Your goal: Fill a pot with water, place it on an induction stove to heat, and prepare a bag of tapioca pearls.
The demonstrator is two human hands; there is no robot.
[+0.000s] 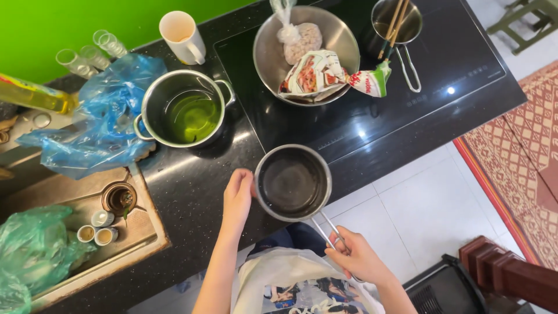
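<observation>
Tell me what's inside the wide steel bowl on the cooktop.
The wide steel bowl holds a knotted clear bag of pale food and a printed packet. Anything beneath them is covered.

Silver saucepan, black counter, blue bag, green wall.

Head view, straight down, near.

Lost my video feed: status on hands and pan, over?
Right hand grips wire handle. Left hand steadies small saucepan at counter edge. Two-handled pot behind, apart.
</observation>
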